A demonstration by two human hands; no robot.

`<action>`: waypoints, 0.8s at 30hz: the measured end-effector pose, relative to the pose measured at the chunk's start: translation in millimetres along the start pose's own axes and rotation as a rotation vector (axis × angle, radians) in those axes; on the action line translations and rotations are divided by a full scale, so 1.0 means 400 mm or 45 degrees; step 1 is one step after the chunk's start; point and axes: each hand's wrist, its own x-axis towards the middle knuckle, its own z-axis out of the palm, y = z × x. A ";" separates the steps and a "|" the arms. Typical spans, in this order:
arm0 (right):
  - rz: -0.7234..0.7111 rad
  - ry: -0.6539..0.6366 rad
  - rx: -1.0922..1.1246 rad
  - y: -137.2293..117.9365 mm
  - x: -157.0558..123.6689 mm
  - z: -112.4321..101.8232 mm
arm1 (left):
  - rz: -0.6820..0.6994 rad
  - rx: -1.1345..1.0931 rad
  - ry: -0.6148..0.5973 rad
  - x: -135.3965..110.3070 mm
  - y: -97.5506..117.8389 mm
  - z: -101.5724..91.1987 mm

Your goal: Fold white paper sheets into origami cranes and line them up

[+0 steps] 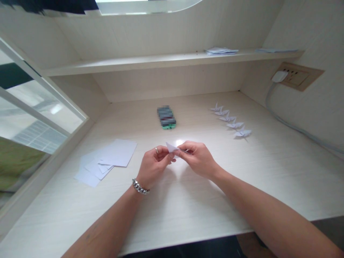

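Note:
Between my two hands, just above the desk (204,204), is a small folded piece of white paper (171,147) with a pointed tip facing up. My left hand (154,163), with a ring and a chain bracelet (140,186), pinches its near left side. The fingers of my right hand (200,157) are closed on its right side. Much of the paper is hidden behind my fingers. Off to the right stand several folded paper cranes (243,133) in a slanting row. On the left lie several loose square paper sheets (119,152), overlapping one another.
A dark, pixelated object with a green end (167,117) lies beyond my hands. Paper stacks (221,51) rest on the shelf (150,61) above. A white plug (280,76) sits in the wall socket (301,77), its cable (292,128) running down the right side. A framed glass panel (34,104) borders the left.

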 end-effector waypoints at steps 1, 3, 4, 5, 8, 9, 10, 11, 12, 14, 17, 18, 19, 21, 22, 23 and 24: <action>0.009 0.002 -0.005 0.001 0.000 0.001 | -0.003 -0.023 0.017 0.000 -0.001 -0.001; 0.029 -0.001 0.007 0.003 0.001 0.002 | 0.004 -0.041 0.052 0.000 -0.003 -0.002; 0.042 -0.002 0.030 0.003 0.001 0.003 | 0.013 -0.041 0.072 -0.001 -0.004 -0.002; 0.059 -0.001 0.061 0.003 0.002 0.003 | 0.022 -0.040 0.093 -0.001 -0.004 -0.002; 0.108 0.019 0.109 0.004 0.003 0.003 | 0.022 -0.056 0.145 -0.002 0.000 -0.001; 0.109 0.024 0.105 0.005 0.003 0.003 | 0.013 -0.063 0.149 -0.003 0.002 0.000; 0.097 0.030 0.094 0.007 0.002 0.004 | 0.006 -0.067 0.145 -0.003 0.004 0.001; 0.075 0.036 0.078 0.008 0.001 0.004 | 0.006 -0.067 0.131 -0.003 0.005 0.001; 0.044 0.044 0.061 0.010 0.000 0.005 | 0.019 -0.066 0.117 -0.003 0.005 0.002; -0.019 0.059 0.012 0.014 -0.004 0.007 | 0.073 -0.060 0.099 -0.002 0.002 0.001; -0.094 0.092 -0.047 0.019 -0.006 0.010 | 0.156 -0.029 0.122 0.000 -0.005 -0.001; -0.116 0.103 -0.059 0.020 -0.006 0.010 | 0.160 -0.016 0.134 0.001 -0.008 -0.002; -0.136 0.118 -0.075 0.020 -0.006 0.011 | 0.145 -0.012 0.142 0.002 -0.010 -0.002; -0.171 0.153 -0.121 0.019 -0.005 0.013 | 0.070 -0.051 0.144 0.003 -0.012 0.000; -0.187 0.169 -0.145 0.018 -0.004 0.014 | 0.021 -0.084 0.134 0.003 -0.012 0.002; -0.204 0.182 -0.165 0.017 -0.004 0.015 | -0.026 -0.119 0.118 0.003 -0.012 0.004; -0.218 0.186 -0.180 0.016 -0.004 0.016 | -0.064 -0.153 0.101 0.003 -0.011 0.006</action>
